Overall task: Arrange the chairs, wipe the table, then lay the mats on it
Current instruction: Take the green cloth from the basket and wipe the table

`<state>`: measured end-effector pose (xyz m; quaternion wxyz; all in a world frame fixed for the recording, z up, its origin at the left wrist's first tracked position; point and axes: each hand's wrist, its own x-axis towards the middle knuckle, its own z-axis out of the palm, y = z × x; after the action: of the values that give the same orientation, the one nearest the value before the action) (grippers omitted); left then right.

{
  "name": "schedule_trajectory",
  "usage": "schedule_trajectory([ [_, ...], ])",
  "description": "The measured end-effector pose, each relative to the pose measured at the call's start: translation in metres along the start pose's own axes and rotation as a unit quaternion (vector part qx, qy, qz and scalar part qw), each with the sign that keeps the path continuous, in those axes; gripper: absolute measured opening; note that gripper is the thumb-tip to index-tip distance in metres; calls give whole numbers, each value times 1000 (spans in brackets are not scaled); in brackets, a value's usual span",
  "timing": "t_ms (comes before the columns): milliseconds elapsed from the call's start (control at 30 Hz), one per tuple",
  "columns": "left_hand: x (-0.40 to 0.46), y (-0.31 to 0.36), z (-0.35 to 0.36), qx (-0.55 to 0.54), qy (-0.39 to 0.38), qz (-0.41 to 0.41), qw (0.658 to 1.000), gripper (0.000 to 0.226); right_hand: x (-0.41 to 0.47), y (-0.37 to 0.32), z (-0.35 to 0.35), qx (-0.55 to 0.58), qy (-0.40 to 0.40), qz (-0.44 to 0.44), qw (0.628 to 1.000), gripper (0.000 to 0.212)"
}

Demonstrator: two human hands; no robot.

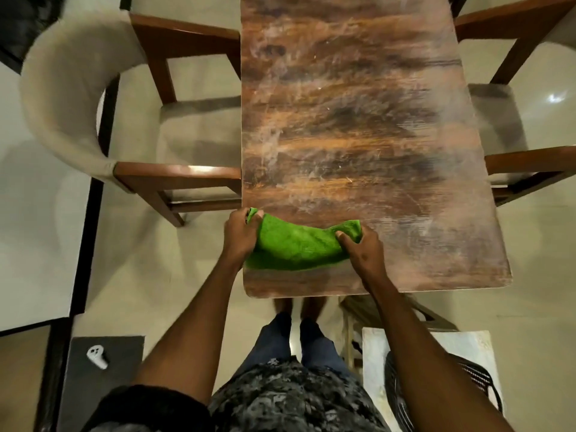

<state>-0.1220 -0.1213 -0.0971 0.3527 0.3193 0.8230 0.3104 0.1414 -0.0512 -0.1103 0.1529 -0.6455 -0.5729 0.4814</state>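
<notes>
The wiping step is in hand. A green cloth [296,244] lies on the near end of the wooden table [358,120], low in the centre of the frame. The left hand [241,235] pinches its left corner with curled fingers; the right hand [363,247] grips the right corner the same way. Chairs sit tucked in at the left [103,113] and right [523,163] edges. No mats show. Next, I judge, the cloth wants spreading or folding flat, then sweeping up the streaked surface.
</notes>
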Motion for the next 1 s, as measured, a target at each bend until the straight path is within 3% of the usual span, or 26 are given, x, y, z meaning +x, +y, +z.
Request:
schedule_trajectory([
  [167,-15,24,19,-9,92,23,995,40,-2,-28,25,-124,74,-34,989,43],
  [267,-37,59,40,4,36,22,999,44,-12,-56,40,-138,70,-27,988,52],
  [333,-49,75,55,55,-49,36,997,47,-15,-62,47,-77,42,-15,996,62],
  [400,-62,82,63,108,-114,62,986,60,-14,-55,50,62,8,50,997,66],
  [500,-69,78,68,77,-192,57,977,61,-20,-46,55,258,-87,131,953,38],
  [567,-73,71,64,-23,-217,37,975,48,-17,-41,56,253,-103,124,954,25],
  [667,-64,48,47,-206,-148,-76,964,37,-9,-30,59,219,-71,105,967,24],
  [700,-56,36,41,-218,-113,-93,965,37,-8,-27,60,215,-67,106,969,22],
  [767,-36,13,32,-132,-67,-97,984,47,-11,-21,63,226,-68,115,965,19],
  [833,-18,-6,30,-70,-126,-107,984,62,-13,-19,68,249,-88,130,956,23],
  [933,-3,-22,33,-164,-209,-136,954,23,-13,-12,72,270,-118,135,946,28],
  [1000,0,-23,37,-200,-163,-102,961,18,-17,-6,72,282,-158,123,938,32],
])
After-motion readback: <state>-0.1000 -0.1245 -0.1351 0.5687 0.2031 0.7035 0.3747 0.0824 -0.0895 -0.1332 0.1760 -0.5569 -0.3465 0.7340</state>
